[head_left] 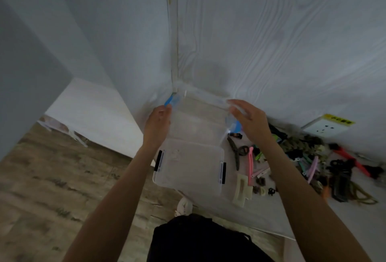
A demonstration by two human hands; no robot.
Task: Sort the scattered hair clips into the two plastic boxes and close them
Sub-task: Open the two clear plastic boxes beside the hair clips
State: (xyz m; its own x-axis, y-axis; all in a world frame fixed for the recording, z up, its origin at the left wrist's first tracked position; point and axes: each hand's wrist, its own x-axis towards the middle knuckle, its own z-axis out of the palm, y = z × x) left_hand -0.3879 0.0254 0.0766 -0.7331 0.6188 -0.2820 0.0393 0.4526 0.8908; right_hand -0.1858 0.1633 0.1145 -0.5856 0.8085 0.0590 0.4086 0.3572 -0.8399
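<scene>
1. Two clear plastic boxes sit at the centre of the frame on a white table (pixel 261 218) that fills the lower right.
2. The far box (pixel 198 115), with blue latches, stands in the corner against the white wood-grain wall (pixel 271 32).
3. The near box (pixel 188 167), with dark latches on its sides, lies just in front of it, its lid on.
4. The left hand (pixel 157 124) is at the left end of the far box, its grip curled by the blue latch (pixel 172 101); blur hides whether it pinches the latch.
5. The right hand (pixel 248 119) is at the right end of the same box, fingers spread and loosely bent over its edge.
6. The hair clips (pixel 302 157) lie scattered on the table at right of centre, among them a pink clip (pixel 250 163) and a cream claw clip (pixel 242 190) beside the near box.
7. A wall socket (pixel 325 126) with a yellow label sits at the right.
</scene>
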